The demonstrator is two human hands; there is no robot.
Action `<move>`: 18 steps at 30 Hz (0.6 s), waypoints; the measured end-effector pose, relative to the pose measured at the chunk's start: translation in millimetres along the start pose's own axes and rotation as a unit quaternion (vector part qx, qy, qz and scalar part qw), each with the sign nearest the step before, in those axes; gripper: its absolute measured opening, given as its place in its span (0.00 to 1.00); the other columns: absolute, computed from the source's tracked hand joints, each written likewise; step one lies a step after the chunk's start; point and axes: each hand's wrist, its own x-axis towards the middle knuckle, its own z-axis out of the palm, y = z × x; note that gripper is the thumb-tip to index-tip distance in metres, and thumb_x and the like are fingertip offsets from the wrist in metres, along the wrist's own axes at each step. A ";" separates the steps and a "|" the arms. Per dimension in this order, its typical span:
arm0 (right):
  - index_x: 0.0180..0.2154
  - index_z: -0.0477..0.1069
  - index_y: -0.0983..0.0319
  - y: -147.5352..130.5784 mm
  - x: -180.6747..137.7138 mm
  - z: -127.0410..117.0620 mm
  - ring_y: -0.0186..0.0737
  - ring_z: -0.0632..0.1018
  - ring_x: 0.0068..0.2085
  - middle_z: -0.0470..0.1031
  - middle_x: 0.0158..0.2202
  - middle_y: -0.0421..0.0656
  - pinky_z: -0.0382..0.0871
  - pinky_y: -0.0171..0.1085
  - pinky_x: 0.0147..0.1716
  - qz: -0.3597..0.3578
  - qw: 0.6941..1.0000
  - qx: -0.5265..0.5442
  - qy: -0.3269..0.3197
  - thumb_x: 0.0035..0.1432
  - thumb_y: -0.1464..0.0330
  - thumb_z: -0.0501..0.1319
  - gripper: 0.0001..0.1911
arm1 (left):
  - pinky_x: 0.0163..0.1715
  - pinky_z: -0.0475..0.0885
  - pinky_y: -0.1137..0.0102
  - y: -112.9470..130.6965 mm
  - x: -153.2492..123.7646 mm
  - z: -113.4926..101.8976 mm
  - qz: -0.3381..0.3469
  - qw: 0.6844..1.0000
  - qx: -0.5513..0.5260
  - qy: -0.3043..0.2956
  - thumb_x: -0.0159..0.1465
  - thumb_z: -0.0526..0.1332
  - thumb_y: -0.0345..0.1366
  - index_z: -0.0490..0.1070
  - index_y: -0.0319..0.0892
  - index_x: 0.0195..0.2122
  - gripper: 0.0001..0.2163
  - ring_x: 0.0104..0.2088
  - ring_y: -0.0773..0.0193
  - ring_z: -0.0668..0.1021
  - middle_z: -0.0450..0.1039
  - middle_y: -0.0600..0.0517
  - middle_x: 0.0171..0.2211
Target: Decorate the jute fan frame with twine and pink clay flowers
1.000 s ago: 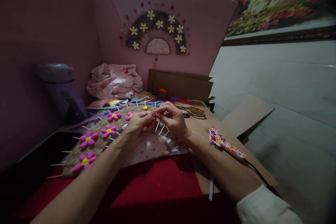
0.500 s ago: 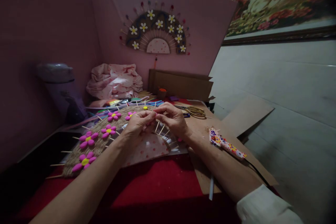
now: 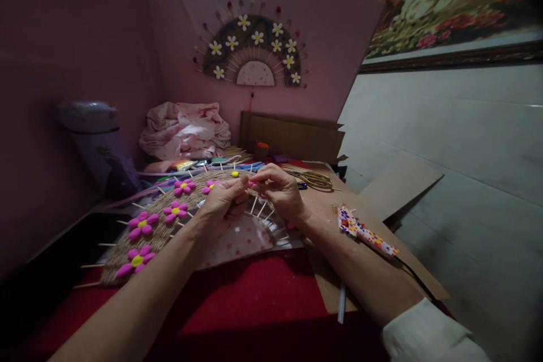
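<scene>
Both hands meet above a fan-shaped craft piece wrapped in twine (image 3: 163,232), with wooden sticks fanning from its edges. My left hand (image 3: 227,199) is closed, thumb pressed on the curled index finger; whatever it holds is hidden. Beside it, my right hand (image 3: 278,189) pinches thumb and fingers together, with a tiny bit of pink clay showing at the tips. Pink clay flowers (image 3: 143,225) with yellow centres sit along the fan's left side. A lone yellow clay disc (image 3: 235,174) lies at its top. The dotted inner half-circle (image 3: 241,243) is below my hands.
A cloth-patterned glue gun (image 3: 367,235) with a cord lies on cardboard at right. Gold-handled scissors (image 3: 316,180) are behind my right hand. A tumbler (image 3: 99,147) and bundled pink fabric (image 3: 184,131) stand at back left. A finished floral fan (image 3: 254,45) hangs behind.
My left hand's fingers have curled in more, and its thumb has drawn slightly apart from the right fingertips. The fan and the things around it have stayed in place.
</scene>
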 end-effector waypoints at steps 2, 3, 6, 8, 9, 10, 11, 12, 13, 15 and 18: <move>0.34 0.77 0.58 -0.4 0.1 0.0 0.35 0.72 0.36 0.71 0.33 0.42 0.68 0.36 0.34 0.008 1.000 -0.004 -0.007 0.50 0.65 0.67 0.07 | 0.08 0.44 0.81 0.4 0.0 0.4 0.003 1.000 0.006 0.004 0.47 0.70 0.44 0.63 0.38 0.22 0.18 0.10 0.79 0.54 0.53 0.62 0.12; 0.34 0.77 0.58 -0.4 0.1 -0.1 0.35 0.72 0.36 0.71 0.33 0.42 0.68 0.36 0.34 0.009 1.000 -0.009 -0.012 0.51 0.65 0.66 0.07 | 0.08 0.45 0.81 0.7 0.0 0.4 0.004 1.000 0.009 0.004 0.46 0.71 0.43 0.64 0.38 0.23 0.18 0.10 0.79 0.54 0.54 0.62 0.12; 0.33 0.76 0.58 0.0 0.3 -0.4 0.35 0.72 0.35 0.71 0.32 0.41 0.68 0.36 0.34 0.003 1.000 -0.018 -0.012 0.51 0.65 0.66 0.05 | 0.08 0.45 0.81 1.2 0.0 0.1 0.008 1.000 0.003 -0.001 0.48 0.70 0.45 0.62 0.39 0.21 0.19 0.10 0.79 0.55 0.55 0.61 0.12; 0.31 0.76 0.58 0.4 0.5 -0.6 0.35 0.72 0.35 0.71 0.32 0.41 0.67 0.35 0.33 -0.002 1.000 -0.014 0.000 0.51 0.65 0.66 0.05 | 0.08 0.45 0.80 1.6 0.1 0.1 0.006 1.000 0.001 -0.005 0.48 0.69 0.47 0.61 0.39 0.19 0.20 0.10 0.79 0.55 0.54 0.61 0.12; 0.32 0.76 0.58 0.4 0.6 -0.7 0.35 0.72 0.35 0.71 0.32 0.41 0.67 0.35 0.32 -0.002 1.000 -0.011 0.003 0.51 0.65 0.66 0.05 | 0.08 0.45 0.80 1.8 0.1 0.1 0.004 1.000 0.004 -0.008 0.48 0.69 0.47 0.61 0.39 0.19 0.20 0.10 0.79 0.55 0.55 0.61 0.12; 0.32 0.76 0.58 0.2 0.7 -0.9 0.35 0.72 0.35 0.70 0.33 0.42 0.67 0.35 0.32 -0.002 1.000 -0.009 0.002 0.51 0.64 0.67 0.06 | 0.08 0.45 0.80 1.9 0.3 0.1 0.005 1.000 0.007 -0.008 0.48 0.69 0.46 0.62 0.38 0.20 0.19 0.10 0.79 0.55 0.55 0.61 0.12; 0.33 0.77 0.58 -0.1 0.8 -1.1 0.35 0.72 0.35 0.70 0.33 0.42 0.67 0.35 0.31 0.000 1.000 -0.007 -0.003 0.50 0.64 0.67 0.07 | 0.08 0.45 0.80 1.9 0.4 0.1 0.006 1.000 0.012 -0.007 0.48 0.69 0.45 0.63 0.38 0.20 0.18 0.10 0.79 0.56 0.55 0.61 0.12; 0.34 0.77 0.58 -0.6 0.9 -1.2 0.35 0.72 0.35 0.71 0.33 0.42 0.67 0.35 0.31 0.001 1.000 -0.007 -0.009 0.50 0.65 0.67 0.07 | 0.08 0.45 0.80 1.8 0.6 -0.1 0.009 1.000 0.015 -0.005 0.48 0.70 0.44 0.64 0.38 0.21 0.17 0.10 0.79 0.55 0.56 0.61 0.12; 0.35 0.77 0.58 -1.2 0.9 -1.3 0.35 0.72 0.35 0.71 0.33 0.42 0.67 0.35 0.32 0.001 1.000 -0.008 -0.014 0.50 0.65 0.67 0.07 | 0.08 0.46 0.80 1.6 0.8 -0.3 0.013 1.000 0.016 -0.003 0.47 0.70 0.43 0.64 0.38 0.21 0.17 0.10 0.79 0.55 0.56 0.61 0.12; 0.34 0.77 0.58 -2.0 0.8 -1.2 0.35 0.72 0.35 0.71 0.32 0.41 0.67 0.36 0.33 -0.001 1.000 -0.009 -0.018 0.50 0.65 0.67 0.07 | 0.08 0.45 0.80 1.0 1.0 -0.8 0.020 1.000 0.011 0.000 0.48 0.70 0.44 0.63 0.38 0.20 0.18 0.10 0.79 0.55 0.56 0.60 0.12; 0.32 0.77 0.57 -1.7 0.4 -0.5 0.35 0.71 0.35 0.70 0.32 0.41 0.68 0.36 0.32 0.001 1.000 0.000 0.001 0.50 0.64 0.67 0.05 | 0.08 0.45 0.80 0.5 1.0 -1.4 0.011 1.000 0.009 -0.010 0.49 0.68 0.48 0.63 0.39 0.20 0.19 0.10 0.78 0.56 0.56 0.60 0.12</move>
